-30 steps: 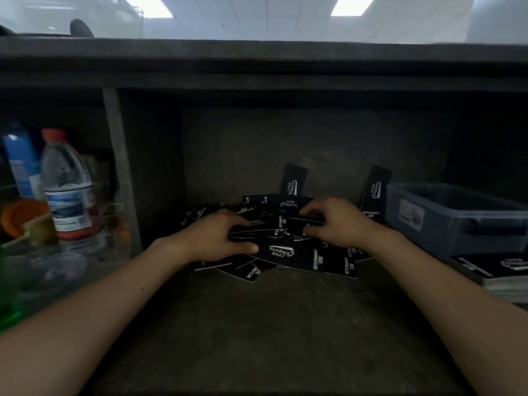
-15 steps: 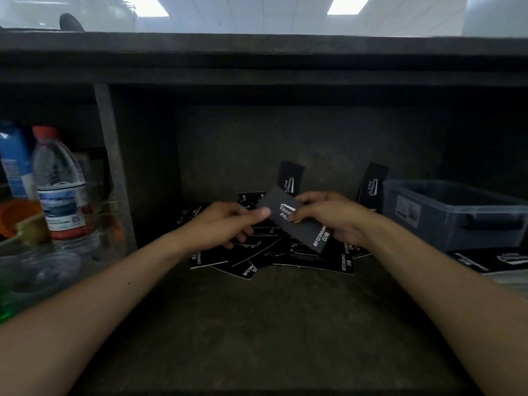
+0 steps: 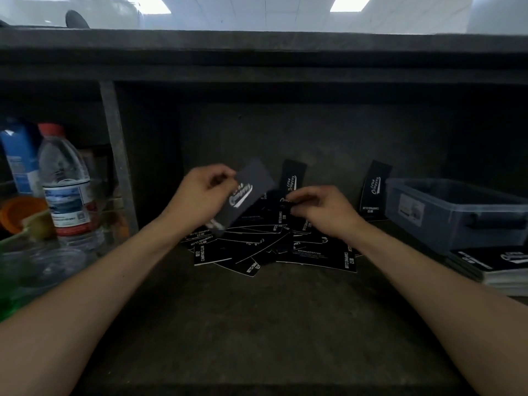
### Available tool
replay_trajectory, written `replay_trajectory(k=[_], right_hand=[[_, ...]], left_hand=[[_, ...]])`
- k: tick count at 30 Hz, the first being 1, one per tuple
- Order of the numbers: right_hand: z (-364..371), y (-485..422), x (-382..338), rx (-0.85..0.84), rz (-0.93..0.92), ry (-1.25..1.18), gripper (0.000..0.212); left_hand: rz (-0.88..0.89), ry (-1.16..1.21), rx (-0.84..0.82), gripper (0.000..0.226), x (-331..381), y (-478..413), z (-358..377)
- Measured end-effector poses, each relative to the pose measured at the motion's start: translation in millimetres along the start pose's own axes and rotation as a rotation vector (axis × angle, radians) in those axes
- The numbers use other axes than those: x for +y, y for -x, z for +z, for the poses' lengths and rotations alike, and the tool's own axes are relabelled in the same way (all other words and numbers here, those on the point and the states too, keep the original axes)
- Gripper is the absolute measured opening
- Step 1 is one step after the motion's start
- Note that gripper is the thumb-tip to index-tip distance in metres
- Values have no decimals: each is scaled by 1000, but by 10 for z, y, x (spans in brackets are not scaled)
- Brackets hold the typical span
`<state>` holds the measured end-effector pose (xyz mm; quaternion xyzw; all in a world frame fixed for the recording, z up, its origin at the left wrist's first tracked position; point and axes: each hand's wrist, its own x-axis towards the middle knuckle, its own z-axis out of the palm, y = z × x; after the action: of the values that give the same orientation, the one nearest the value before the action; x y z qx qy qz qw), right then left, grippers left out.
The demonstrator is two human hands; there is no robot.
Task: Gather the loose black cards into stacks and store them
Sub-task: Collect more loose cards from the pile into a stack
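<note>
The grey bin [image 3: 457, 212] sat well right of my fingers. The pile of black cards [image 3: 271, 247] lay spread just beneath them. My left fingers [image 3: 217, 170] were clamped on a lifted card [image 3: 248, 190] above the pile; my right fingers [image 3: 303, 195] pinched a top card [image 3: 281, 200].

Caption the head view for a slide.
Left hand holds a black card above the pile; right hand pinches a second card.

Dim shelf, bright ceiling panels [image 3: 351, 2], blurred edges.
</note>
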<state>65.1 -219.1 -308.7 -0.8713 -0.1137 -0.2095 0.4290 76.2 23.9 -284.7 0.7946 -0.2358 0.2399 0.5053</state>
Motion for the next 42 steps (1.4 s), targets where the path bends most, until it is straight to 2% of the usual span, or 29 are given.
replay_trajectory(k=[2, 4, 5, 7, 9, 11, 14, 19, 22, 24, 28, 32, 37, 39, 42], right_hand=[[66, -18, 170, -145, -190, 320, 47], [187, -18, 249, -352, -197, 425, 59], [231, -24, 257, -398, -191, 466, 60], [245, -57, 250, -402, -184, 557, 56], [161, -96, 220, -346, -178, 631, 46], [23, -101, 209, -285, -115, 672, 37], [-100, -73, 227, -231, -45, 661, 46], [-116, -55, 158, -171, 48, 521, 37], [-202, -112, 154, -89, 118, 333, 21], [-310, -97, 120, -109, 193, 130, 6], [-446, -45, 4, -196, 323, -191, 18], [-476, 17, -119, -286, 244, -311, 25], [-448, 60, -185, -350, -57, 8, 13], [-388, 47, -185, -319, -130, 50, 11], [-238, 57, -170, -272, -188, 67, 6]], left_hand=[[47, -205, -214, 16, -33, 19, -65], [48, -295, -478, 11, -73, 62, -58], [52, -325, -599, 11, -93, 93, -35], [30, -361, -764, 18, -122, 145, 10], [-22, -374, -845, 28, -157, 165, 19], [-53, -396, -846, 26, -174, 148, -4], [-122, -449, -807, 18, -200, 85, -97], [-253, -529, -900, 19, -143, 62, -260], [-212, -539, -864, 14, -164, 94, -158], [-178, -508, -828, 15, -200, 103, -85], [-194, -458, -784, 23, -242, 72, -92], [-164, -401, -728, 24, -290, 52, -95], [-159, -303, -671, 25, -280, 55, -106], [-163, -260, -714, 29, -239, 73, -96], [-208, -194, -851, 46, -140, 119, -65]])
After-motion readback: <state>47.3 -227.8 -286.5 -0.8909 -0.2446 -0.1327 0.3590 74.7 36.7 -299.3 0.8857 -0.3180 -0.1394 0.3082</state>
